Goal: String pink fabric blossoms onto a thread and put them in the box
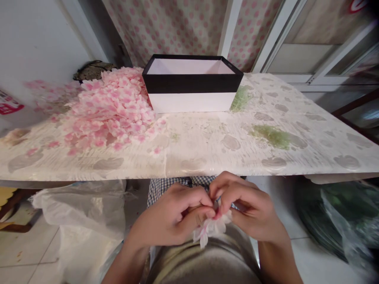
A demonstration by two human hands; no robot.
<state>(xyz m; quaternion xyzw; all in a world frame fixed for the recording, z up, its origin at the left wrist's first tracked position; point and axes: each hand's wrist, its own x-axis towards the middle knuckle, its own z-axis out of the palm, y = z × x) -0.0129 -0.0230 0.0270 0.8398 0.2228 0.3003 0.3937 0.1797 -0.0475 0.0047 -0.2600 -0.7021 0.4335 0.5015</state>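
Below the table's front edge, over my lap, a small bunch of pale pink and white petals (213, 227) hangs between my two hands. My left hand (180, 215) pinches it from the left with thumb and forefinger. From the right, my right hand (248, 203) is closed on the top of the same bunch, its fingers close to the left fingertips. A bit of blue shows between the fingers, too small to make out. A large heap of pink petals (109, 110) lies on the left of the table.
A black and white open box (192, 102) stands at the back of the patterned table (189, 163). Green fibres (272, 136) lie to the right, more beside the box. Plastic bags (85, 221) hang at lower left; a green bundle (322, 217) is at lower right.
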